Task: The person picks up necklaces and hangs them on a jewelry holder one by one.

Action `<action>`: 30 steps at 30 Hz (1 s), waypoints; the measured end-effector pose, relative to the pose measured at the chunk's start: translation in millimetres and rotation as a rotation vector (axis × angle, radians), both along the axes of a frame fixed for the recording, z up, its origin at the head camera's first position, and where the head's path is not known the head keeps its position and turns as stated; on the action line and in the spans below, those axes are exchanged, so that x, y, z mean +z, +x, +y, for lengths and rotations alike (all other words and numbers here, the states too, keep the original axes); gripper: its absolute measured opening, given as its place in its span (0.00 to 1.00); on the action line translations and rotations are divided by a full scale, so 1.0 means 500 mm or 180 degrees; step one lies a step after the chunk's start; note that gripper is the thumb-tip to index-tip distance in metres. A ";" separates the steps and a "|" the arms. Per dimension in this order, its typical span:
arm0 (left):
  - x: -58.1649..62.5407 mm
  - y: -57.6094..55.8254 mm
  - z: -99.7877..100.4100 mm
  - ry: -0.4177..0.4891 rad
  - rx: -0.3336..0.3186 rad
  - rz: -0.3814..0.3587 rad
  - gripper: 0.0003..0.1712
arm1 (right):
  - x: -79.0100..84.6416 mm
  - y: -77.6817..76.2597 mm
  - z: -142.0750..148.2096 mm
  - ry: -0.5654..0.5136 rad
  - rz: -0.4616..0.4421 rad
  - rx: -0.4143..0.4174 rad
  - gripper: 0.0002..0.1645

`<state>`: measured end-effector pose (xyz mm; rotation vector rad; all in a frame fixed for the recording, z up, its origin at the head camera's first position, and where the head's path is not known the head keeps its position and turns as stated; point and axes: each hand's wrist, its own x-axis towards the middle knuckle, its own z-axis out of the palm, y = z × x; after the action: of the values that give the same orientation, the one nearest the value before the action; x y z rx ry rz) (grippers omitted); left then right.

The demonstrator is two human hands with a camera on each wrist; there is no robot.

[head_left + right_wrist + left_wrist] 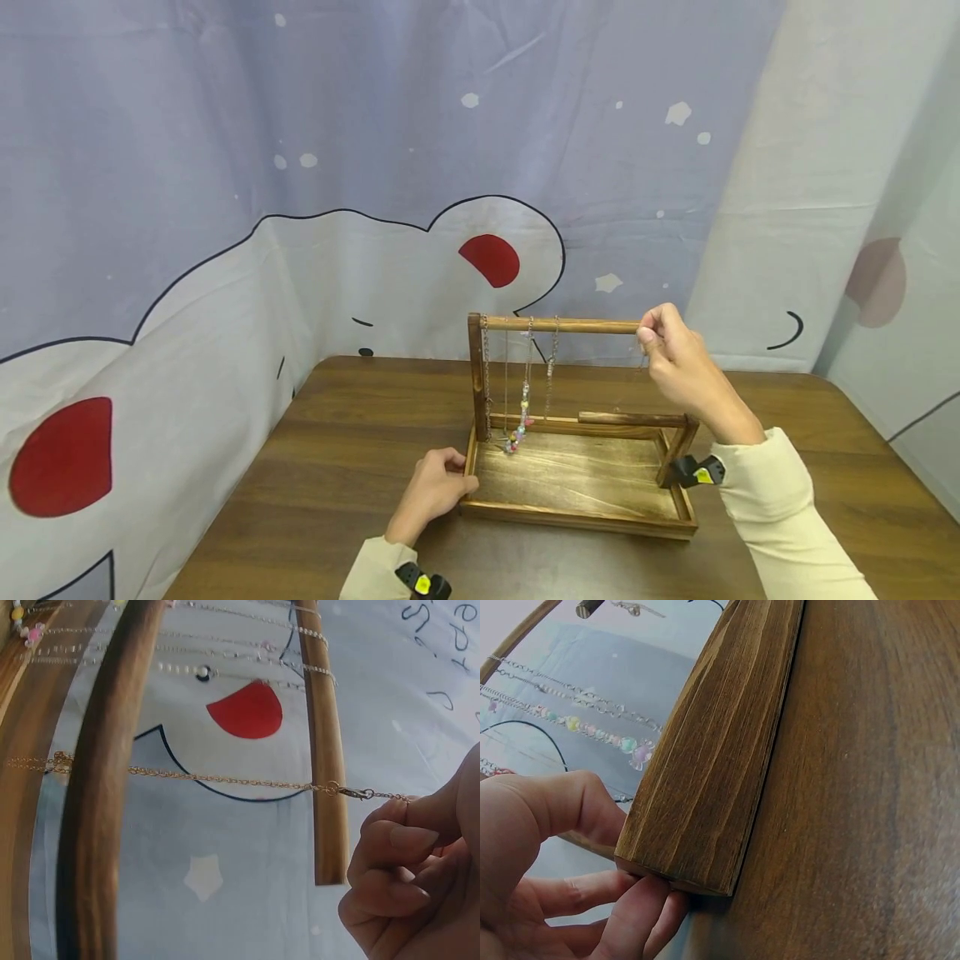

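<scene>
A wooden jewelry stand (477, 375) has a long upper bar (585, 326), a shorter lower bar (630, 419) and a shallow tray base (577, 475). My right hand (678, 367) pinches a thin gold chain necklace (247, 782) by its clasp end, at the free right end of the upper bar. In the right wrist view the chain stretches across both bars. At the tray's left end, my left hand (438, 482) grips the rim, its fingers around the end of the wooden side (697, 772). Several necklaces, one a pastel beaded necklace (522, 408), hang from the upper bar's left part.
The stand rests on a brown wooden table (360, 417). A post (677, 450) at the tray's right carries the lower bar, close to my right wrist. Behind the table hangs a printed curtain (420, 283) with red patches and white shapes.
</scene>
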<state>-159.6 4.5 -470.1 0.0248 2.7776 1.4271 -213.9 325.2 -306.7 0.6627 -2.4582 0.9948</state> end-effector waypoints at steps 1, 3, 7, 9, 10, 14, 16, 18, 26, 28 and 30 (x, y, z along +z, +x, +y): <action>0.000 0.000 0.000 0.0002 0.0006 -0.0002 0.14 | 0.001 -0.002 0.003 -0.0005 0.0003 -0.0022 0.07; 0.000 0.000 0.000 0.0005 0.0014 -0.0007 0.14 | 0.004 -0.005 0.009 -0.0011 -0.0004 -0.0071 0.07; 0.000 0.001 -0.001 0.0007 0.0015 0.0000 0.14 | 0.008 -0.011 0.019 -0.0056 -0.0067 -0.0183 0.09; 0.000 0.001 -0.001 0.0009 0.0002 0.0002 0.14 | 0.011 -0.013 0.023 -0.0094 -0.0116 -0.0250 0.09; 0.000 0.001 -0.001 0.0012 -0.0006 0.0006 0.14 | 0.013 -0.013 0.025 -0.0105 -0.0133 -0.0293 0.10; 0.000 0.000 -0.002 0.0023 -0.0031 0.0016 0.14 | 0.017 -0.015 0.033 -0.0163 -0.0228 -0.0446 0.10; 0.000 0.000 -0.002 0.0025 -0.0030 0.0020 0.14 | 0.019 -0.018 0.036 -0.0168 -0.0269 -0.0522 0.11; 0.000 0.000 -0.002 0.0025 -0.0025 0.0017 0.14 | 0.020 -0.023 0.040 -0.0161 -0.0289 -0.0576 0.12; -0.001 -0.001 -0.001 0.0022 -0.0016 0.0013 0.14 | 0.021 -0.043 0.048 -0.0028 -0.0254 -0.0699 0.12; -0.002 -0.001 -0.001 0.0024 -0.0019 0.0012 0.14 | 0.021 -0.047 0.046 0.0031 -0.0215 -0.0722 0.11; -0.002 -0.001 -0.001 0.0025 -0.0020 0.0008 0.14 | 0.023 -0.049 0.043 0.0068 -0.0206 -0.0728 0.10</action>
<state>-159.9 4.0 -471.3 0.0355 2.7713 1.4375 -238.6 346.4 -295.2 0.3499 -2.5339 0.9144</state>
